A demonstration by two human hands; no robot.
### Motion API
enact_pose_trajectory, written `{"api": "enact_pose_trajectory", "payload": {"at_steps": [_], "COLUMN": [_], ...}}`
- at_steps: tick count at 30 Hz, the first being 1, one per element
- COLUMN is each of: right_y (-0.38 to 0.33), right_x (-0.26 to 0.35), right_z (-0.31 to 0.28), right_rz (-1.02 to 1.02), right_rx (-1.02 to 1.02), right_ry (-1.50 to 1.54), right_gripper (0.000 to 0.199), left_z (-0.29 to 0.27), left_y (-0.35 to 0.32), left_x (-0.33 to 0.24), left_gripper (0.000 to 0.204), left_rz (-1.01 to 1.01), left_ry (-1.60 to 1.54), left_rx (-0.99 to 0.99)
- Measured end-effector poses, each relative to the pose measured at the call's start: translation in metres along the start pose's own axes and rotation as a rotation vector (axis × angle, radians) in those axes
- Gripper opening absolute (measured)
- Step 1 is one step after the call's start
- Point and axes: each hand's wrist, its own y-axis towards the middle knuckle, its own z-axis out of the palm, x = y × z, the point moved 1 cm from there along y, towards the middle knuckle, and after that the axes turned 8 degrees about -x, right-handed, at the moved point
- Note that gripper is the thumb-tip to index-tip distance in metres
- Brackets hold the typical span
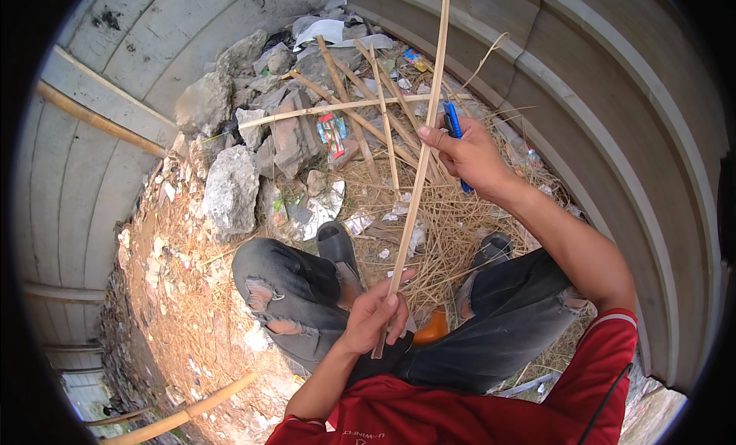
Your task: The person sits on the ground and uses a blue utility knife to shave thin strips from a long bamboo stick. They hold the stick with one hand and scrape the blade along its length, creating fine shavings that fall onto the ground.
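A long pale bamboo strip runs slantwise from the top of the view down to my lap. My left hand grips it near its lower end, thumb across the front. Further up, my right hand is closed around a blue utility knife, whose tail shows below the fingers. The right thumb presses against the strip's side, with the knife's front end close beside the strip. Whether the blade touches the bamboo cannot be made out.
Loose bamboo sticks lie crossed ahead of me beside rocks and litter. Thin shavings cover the ground between my sandalled feet. An orange object sits by my lap. Corrugated metal sheeting curves along the right; grey panels stand left.
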Motion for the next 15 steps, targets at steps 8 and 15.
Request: {"api": "enact_pose_trajectory", "payload": {"at_steps": [8,15], "right_y": [-0.058,-0.087], "right_x": [0.004,-0.008], "right_z": [0.017,0.044], "right_rz": [-0.415,-0.451], "right_rx": [0.327,0.497], "right_ry": [-0.764,-0.761], "right_gripper": [0.046,0.049], "left_z": [-0.002,-0.003], "left_y": [0.01,0.015], "left_x": [-0.02,-0.034], "left_gripper": [0.041,0.038], "left_rz": [-0.023,-0.077], "left_ry": [-0.063,-0.062], "left_rx": [-0.207,-0.268]}}
